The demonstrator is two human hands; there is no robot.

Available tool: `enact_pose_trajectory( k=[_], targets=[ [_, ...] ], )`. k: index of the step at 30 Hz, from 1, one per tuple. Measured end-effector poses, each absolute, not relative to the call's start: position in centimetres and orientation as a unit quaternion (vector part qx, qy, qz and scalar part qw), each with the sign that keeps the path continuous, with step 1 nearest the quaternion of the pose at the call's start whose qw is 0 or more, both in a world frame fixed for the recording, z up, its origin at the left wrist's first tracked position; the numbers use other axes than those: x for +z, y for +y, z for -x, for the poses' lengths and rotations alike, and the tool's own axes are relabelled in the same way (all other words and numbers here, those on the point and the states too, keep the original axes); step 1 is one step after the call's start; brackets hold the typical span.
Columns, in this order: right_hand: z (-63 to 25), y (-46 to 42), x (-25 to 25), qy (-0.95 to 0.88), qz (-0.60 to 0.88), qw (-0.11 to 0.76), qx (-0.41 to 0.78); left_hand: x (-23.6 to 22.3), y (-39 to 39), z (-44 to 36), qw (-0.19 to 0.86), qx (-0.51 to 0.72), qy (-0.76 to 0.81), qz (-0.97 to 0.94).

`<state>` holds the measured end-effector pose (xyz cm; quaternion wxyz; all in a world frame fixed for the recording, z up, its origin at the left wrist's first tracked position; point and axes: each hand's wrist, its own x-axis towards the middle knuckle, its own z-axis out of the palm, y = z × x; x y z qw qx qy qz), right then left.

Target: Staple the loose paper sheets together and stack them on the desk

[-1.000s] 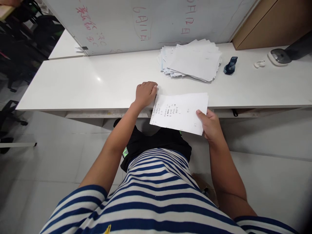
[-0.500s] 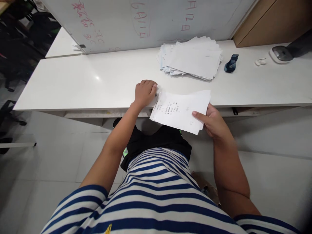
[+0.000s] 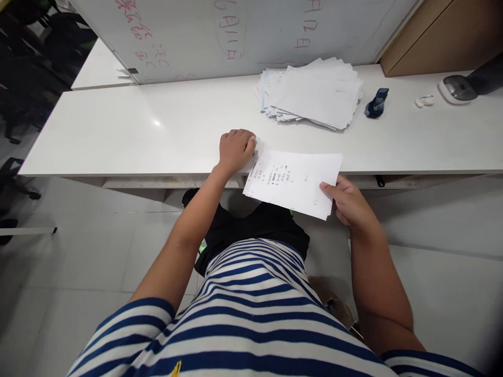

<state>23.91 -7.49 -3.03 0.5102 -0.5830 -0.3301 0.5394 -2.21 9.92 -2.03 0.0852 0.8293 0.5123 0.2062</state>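
My right hand [image 3: 349, 203] pinches the right edge of a few white paper sheets [image 3: 294, 183], thumb on top and fingers underneath. Rows of small dark print run along the left part of the top sheet. The sheets reach over the desk's front edge, at a slight tilt. At their left end, my left hand [image 3: 237, 149] is closed and rests at the desk's front edge. Under its thumb shows a small dark bit of something, mostly covered by the fingers, and I cannot make out what it is.
A loose stack of papers [image 3: 314, 94] lies at the back of the white desk [image 3: 118, 131], against a whiteboard [image 3: 271, 36] with red writing. To the right are a dark blue strap-like item [image 3: 376, 103], a small white object [image 3: 424, 101] and a brown box [image 3: 416, 36].
The right hand has drawn slightly right and down, and the sheets now lie flatter, with less bend. My left hand stays nearly in place. The view has shifted a little.
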Motion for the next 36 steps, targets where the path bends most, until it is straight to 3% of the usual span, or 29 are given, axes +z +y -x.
enact_pose_trajectory(
  k=[16,24,31,36],
  targets=[
    [-22.2,-7.5,-3.2,-0.237,0.589,0.516,0.576,-1.8,9.6,2.3,0.083,0.193,0.513,-0.832],
    [-20.6,-8.3,-2.9,-0.133,0.505,0.481,0.704,-1.7,9.5,2.2,0.075,0.194,0.514,-0.833],
    [-22.2,-9.0,-1.6,-0.206,0.643,0.43,0.6,-2.0,9.6,2.2,0.076,0.191,0.514,-0.833],
    [-23.3,-8.8,-0.3,-0.246,0.656,0.412,0.583,-1.8,9.5,2.2,0.078,0.193,0.514,-0.832]
  ],
)
